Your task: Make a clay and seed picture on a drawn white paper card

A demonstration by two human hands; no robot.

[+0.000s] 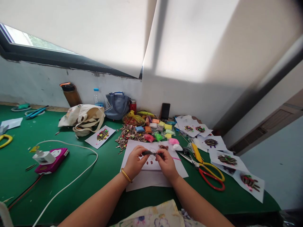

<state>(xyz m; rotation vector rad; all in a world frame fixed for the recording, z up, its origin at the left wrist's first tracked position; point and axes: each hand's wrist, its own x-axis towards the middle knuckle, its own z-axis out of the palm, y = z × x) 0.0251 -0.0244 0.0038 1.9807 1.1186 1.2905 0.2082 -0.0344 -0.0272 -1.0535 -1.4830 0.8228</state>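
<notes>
Both my left hand and my right hand pinch a small dark piece of modelling clay between their fingertips. It is held just above a white paper sheet with small reddish dabs on it. A loose heap of striped sunflower seeds lies beyond the sheet, beside several bags of coloured clay. Red-and-yellow-handled scissors rest to the right of my right hand. A gold bangle circles my left wrist.
The green table holds seed-and-clay pictures on paper, a canvas tote bag, a pink power bank with a white charger and cable. A grey bag, bottles and a phone stand along the wall.
</notes>
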